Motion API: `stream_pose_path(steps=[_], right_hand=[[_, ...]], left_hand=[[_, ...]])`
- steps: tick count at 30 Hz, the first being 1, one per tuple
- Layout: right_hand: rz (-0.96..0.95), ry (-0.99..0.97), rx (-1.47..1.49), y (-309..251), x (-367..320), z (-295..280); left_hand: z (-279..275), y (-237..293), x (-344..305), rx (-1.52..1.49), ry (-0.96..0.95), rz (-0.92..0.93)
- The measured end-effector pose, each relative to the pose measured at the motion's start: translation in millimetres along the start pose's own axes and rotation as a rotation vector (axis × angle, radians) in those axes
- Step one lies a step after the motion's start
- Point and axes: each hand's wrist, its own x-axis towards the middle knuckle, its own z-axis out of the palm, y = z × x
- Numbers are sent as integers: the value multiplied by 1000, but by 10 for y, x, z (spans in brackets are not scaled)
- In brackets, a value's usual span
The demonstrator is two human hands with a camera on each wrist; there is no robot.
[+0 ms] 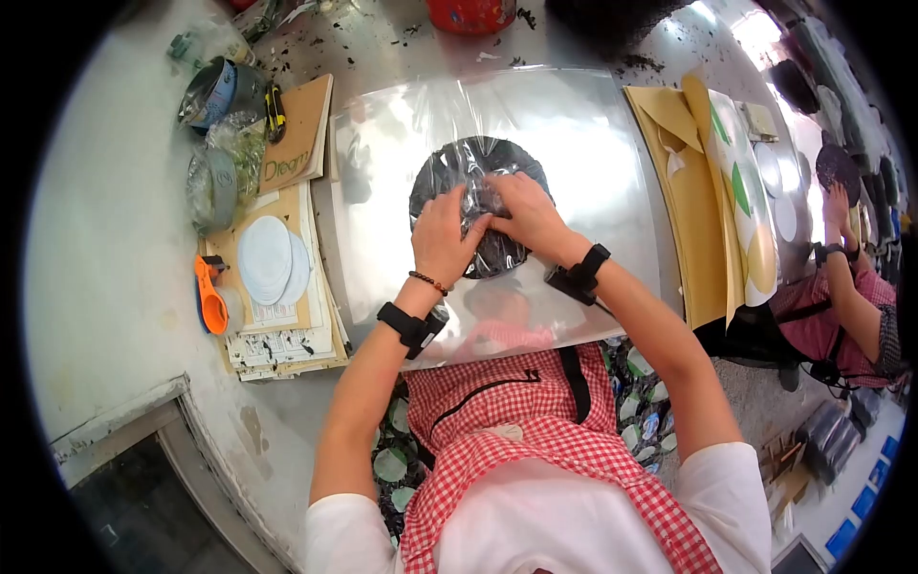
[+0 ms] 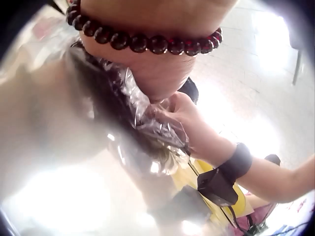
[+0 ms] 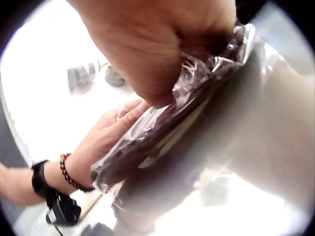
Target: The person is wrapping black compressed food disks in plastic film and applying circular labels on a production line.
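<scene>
A flat, dark round disc (image 1: 497,260) lies in a clear plastic bag (image 1: 461,115) on a shiny metal sheet (image 1: 604,182). The bag's loose film stretches away from me beyond the disc. My left hand (image 1: 443,239) and right hand (image 1: 532,216) meet over the disc, thumbs close together, fingers bent and gripping the crinkled film. In the left wrist view, the right hand (image 2: 184,120) pinches bunched plastic. From the right wrist, the left hand (image 3: 110,130) lies along the wrapped disc's edge. Most fingertips are hidden in the folds.
Papers with white ovals (image 1: 266,258), an orange spoon (image 1: 207,287), a notebook (image 1: 301,134) and tape rolls (image 1: 212,182) lie left. Brown envelopes (image 1: 684,210) lie right. A red bucket (image 1: 470,13) stands at the back among dark flakes. At far right, another person's hand (image 1: 837,210) touches a dark disc.
</scene>
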Motion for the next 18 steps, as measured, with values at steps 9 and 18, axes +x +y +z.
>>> stream_pose_path(steps=[9, 18], right_hand=[[75, -84, 50, 103, 253, -125], [-259, -87, -50, 223, 218, -80]], left_hand=[[-143, -167, 211, 37, -164, 186], [-157, -184, 523, 1, 41, 537]])
